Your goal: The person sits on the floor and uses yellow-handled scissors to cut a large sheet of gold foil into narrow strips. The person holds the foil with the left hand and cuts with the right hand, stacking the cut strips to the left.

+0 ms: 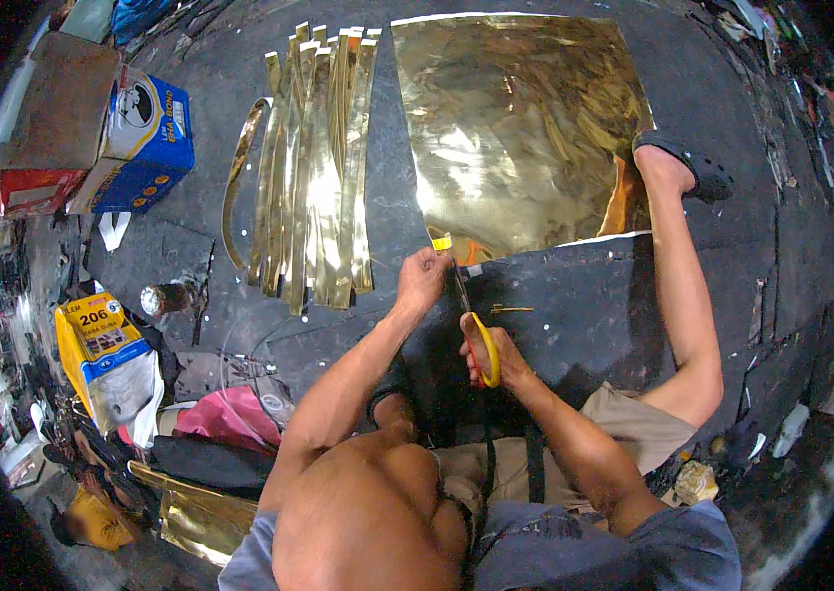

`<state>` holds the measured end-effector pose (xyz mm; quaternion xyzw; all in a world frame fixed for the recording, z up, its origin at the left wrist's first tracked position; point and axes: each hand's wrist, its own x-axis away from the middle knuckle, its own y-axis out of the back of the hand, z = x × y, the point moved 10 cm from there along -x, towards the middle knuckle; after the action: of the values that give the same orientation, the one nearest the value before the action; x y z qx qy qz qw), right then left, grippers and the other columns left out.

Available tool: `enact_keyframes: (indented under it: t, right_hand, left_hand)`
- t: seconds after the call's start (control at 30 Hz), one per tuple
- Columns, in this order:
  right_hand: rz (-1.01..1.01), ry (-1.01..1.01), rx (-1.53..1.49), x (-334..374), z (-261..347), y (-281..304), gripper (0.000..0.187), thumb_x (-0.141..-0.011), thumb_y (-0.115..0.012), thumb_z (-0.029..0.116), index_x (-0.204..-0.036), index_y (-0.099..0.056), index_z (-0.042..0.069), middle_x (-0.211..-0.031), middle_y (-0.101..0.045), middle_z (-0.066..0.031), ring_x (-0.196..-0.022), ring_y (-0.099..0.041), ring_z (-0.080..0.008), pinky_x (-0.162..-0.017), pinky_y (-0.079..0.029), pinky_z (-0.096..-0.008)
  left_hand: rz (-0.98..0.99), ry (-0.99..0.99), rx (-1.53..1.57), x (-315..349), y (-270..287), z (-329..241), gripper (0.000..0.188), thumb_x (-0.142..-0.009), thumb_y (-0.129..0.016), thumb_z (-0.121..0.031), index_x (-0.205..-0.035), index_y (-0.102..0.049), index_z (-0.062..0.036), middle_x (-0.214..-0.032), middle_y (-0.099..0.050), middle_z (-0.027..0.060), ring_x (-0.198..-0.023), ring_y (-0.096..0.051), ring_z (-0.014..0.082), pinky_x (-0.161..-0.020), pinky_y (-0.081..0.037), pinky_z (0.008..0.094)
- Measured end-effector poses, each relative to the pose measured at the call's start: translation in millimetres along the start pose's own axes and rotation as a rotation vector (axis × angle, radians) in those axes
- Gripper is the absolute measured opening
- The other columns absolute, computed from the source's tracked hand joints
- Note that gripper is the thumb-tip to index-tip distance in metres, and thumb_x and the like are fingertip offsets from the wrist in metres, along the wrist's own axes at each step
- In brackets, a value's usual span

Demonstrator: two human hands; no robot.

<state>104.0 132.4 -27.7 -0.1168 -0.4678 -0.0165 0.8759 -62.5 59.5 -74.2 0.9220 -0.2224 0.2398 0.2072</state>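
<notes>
My left hand (pixel 424 278) is closed to a fingertip pinch on a small yellow tab (pixel 442 242) at the near-left corner of the gold sheet (pixel 515 118); I cannot tell whether the sheet itself is caught in that grip too. My right hand (pixel 496 355) is wrapped around the yellow handles of the scissors (pixel 483 350), whose blades point away from me, toward that same corner. Whether the blades are parted I cannot tell.

The sheet lies on the dark floor (pixel 575 295) in front of me, with my dark clog (pixel 688 169) at its right edge. To its left, well within reach, lies a row of narrow gold strips (pixel 319 187).

I judge the step in hand to be setting up a cut at the sheet's near edge. The next move seems to call for a steady left pinch and blades lined up squarely with the edge.

As for writing, the yellow tab carries dark marks too small to read. The blue carton (pixel 156 148) at far left bears pale lettering and a dark emblem in a white round. Nearer me, a yellow, blue and white bag (pixel 102 340) has bold dark characters and smaller print.
</notes>
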Motion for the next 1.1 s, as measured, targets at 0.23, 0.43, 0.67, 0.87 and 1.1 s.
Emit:
enact_keyframes:
  t: [0.23,0.43,0.67,0.87,1.1]
  right_hand:
    - [-0.089,0.011,0.064,-7.1,14.6,0.0,0.083,-0.074,-0.039,0.082,-0.072,-0.051,0.000,-0.050,-0.045,-0.0038,-0.039,-0.050,-0.0152,-0.037,-0.043,-0.0288]
    - [-0.116,-0.004,0.038,-5.5,13.3,1.3,0.082,-0.073,-0.040,0.083,-0.065,-0.049,0.001,-0.048,-0.044,-0.0042,-0.038,-0.050,-0.0155,-0.036,-0.042,-0.0290]
    - [-0.138,0.023,0.050,3.8,34.2,0.8,0.084,-0.073,-0.040,0.083,-0.061,-0.049,0.001,-0.047,-0.043,-0.0044,-0.037,-0.049,-0.0160,-0.035,-0.042,-0.0300]
    - [-0.149,0.108,0.033,-31.6,48.7,11.1,0.059,-0.083,-0.052,0.057,-0.059,-0.052,0.002,-0.046,-0.049,-0.0081,-0.037,-0.052,-0.0180,-0.036,-0.044,-0.0322]
    - [-0.293,0.646,0.443,-74.9,144.2,20.8,0.055,-0.089,-0.041,0.050,-0.076,-0.057,-0.001,-0.060,-0.057,-0.0153,-0.052,-0.059,-0.0281,-0.049,-0.046,-0.0391]
  left_hand:
    - [0.064,0.032,0.159,7.7,-7.3,2.6,0.020,-0.092,-0.054,-0.016,-0.095,-0.066,-0.0004,-0.082,-0.065,0.0011,-0.071,-0.054,0.0086,-0.063,-0.044,0.0261]
    - [0.074,0.050,0.307,9.7,-12.4,5.1,0.016,-0.093,-0.053,-0.016,-0.091,-0.064,-0.0047,-0.071,-0.060,-0.0026,-0.062,-0.050,0.0064,-0.056,-0.040,0.0237]
    - [0.103,0.173,0.376,24.7,-4.6,-29.2,0.016,-0.089,-0.057,-0.016,-0.077,-0.060,-0.0066,-0.060,-0.047,-0.0051,-0.053,-0.039,0.0052,-0.048,-0.030,0.0230]
    - [0.130,0.136,0.331,22.9,-1.1,-30.7,0.017,-0.091,-0.056,-0.016,-0.078,-0.060,-0.0052,-0.062,-0.050,-0.0042,-0.056,-0.041,0.0041,-0.049,-0.030,0.0226]
    - [0.174,0.135,0.281,40.5,12.5,-76.5,0.019,-0.093,-0.055,-0.017,-0.079,-0.058,-0.0046,-0.067,-0.054,-0.0025,-0.056,-0.042,0.0055,-0.049,-0.030,0.0230]
